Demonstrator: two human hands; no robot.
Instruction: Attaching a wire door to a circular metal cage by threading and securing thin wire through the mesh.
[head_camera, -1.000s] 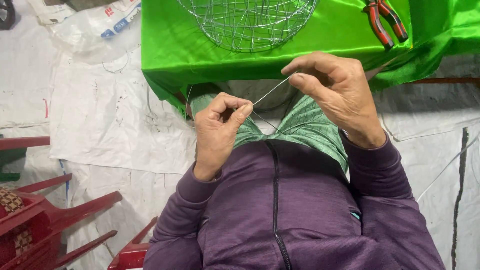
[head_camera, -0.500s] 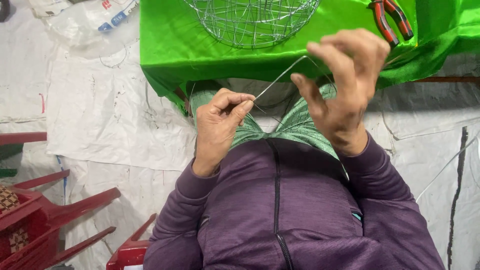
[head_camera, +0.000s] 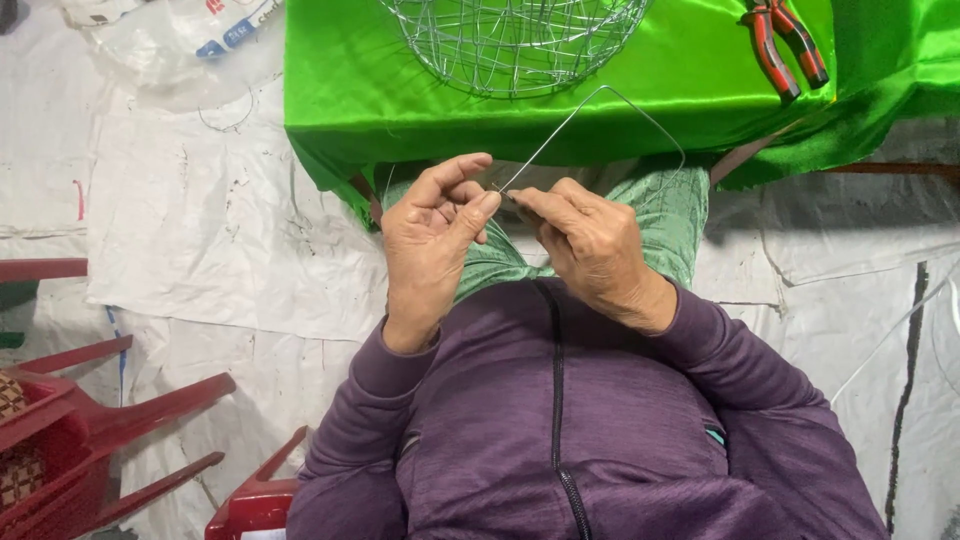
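A thin metal wire (head_camera: 600, 92) is bent into a loop that rises from my fingertips over the edge of the green cloth (head_camera: 370, 90) and curves back down on the right. My left hand (head_camera: 432, 240) pinches one end of the wire between thumb and forefinger. My right hand (head_camera: 590, 245) meets it fingertip to fingertip and grips the wire at the same spot. Both hands are held over my lap, just below the cloth's front edge. A round wire mesh basket (head_camera: 515, 40) sits on the cloth above the hands.
Red-handled pliers (head_camera: 785, 40) lie on the cloth at the top right. Red plastic chairs (head_camera: 90, 430) stand at the lower left. White sheeting (head_camera: 190, 230) covers the floor, with a crumpled plastic bag (head_camera: 170, 40) at the top left.
My right hand has come down from a raised position to meet the left hand. The wire, first a short straight stretch between the hands, now forms a wide loop.
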